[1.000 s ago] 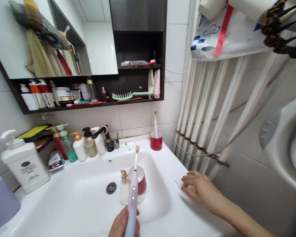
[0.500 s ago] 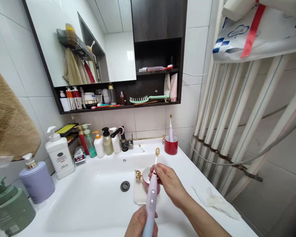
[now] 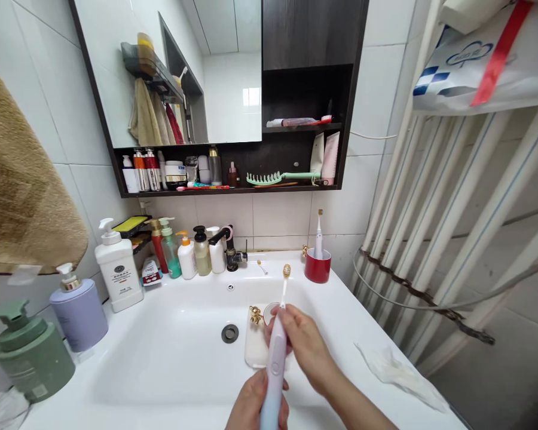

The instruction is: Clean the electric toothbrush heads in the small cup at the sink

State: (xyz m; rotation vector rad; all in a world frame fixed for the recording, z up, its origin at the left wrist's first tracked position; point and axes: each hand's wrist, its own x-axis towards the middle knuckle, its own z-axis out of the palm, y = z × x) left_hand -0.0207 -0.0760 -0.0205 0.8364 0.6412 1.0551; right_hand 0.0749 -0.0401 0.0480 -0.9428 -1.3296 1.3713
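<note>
Above the glossy white basin (image 3: 161, 364), the left hand (image 3: 252, 401) grips a lilac-and-blue electric toothbrush (image 3: 275, 365); the right hand (image 3: 308, 341) pinches its neck (image 3: 284, 295).

The left hand (image 3: 252, 399) and right hand (image 3: 308, 345) are bare, as is the slim right forearm (image 3: 356, 403).

The held toothbrush (image 3: 275, 361) fades from pale lilac to light blue, with a white neck and golden-brown bristles (image 3: 287, 271). The cup (image 3: 318, 267) is deep red, the basin (image 3: 161, 358) plain white, the drain (image 3: 230, 334) dark grey. One pump bottle (image 3: 79, 313) is lavender, another bottle (image 3: 38, 361) sage green. The towel (image 3: 27, 179) is tan, the hairbrush (image 3: 298, 175) mint; the white package (image 3: 457, 83) carries blue checks and a red ribbon (image 3: 502, 54).
</note>
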